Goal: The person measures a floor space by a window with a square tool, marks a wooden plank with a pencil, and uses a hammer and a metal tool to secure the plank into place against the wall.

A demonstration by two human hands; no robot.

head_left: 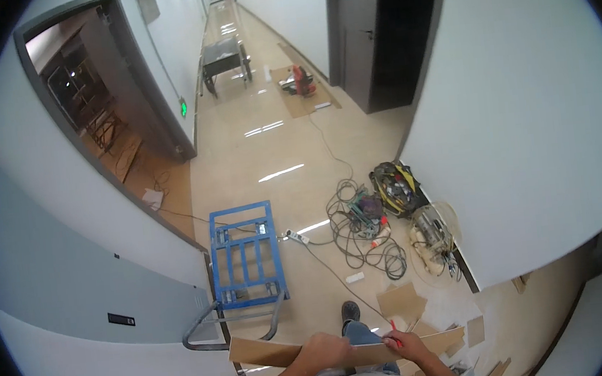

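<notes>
Long brown board (pixel 266 352) across the bottom centre of the frame
The left hand (pixel 324 349) has its grip closed on the board; the right hand (pixel 404 345) grips a red marker (pixel 395 327) at its upper edge. Right of centre, a black-and-yellow bag (pixel 381 174) holds jumbled items; glossy floor (pixel 297 148) stretches upward.

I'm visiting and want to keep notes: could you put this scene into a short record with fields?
Place: corridor, shiny floor
Left hand: grip on a tan board
Right hand: grip on a slim red tool, at the board
Ahead left: blue cart
Ahead right: tangled cables, black-and-yellow bag
</notes>
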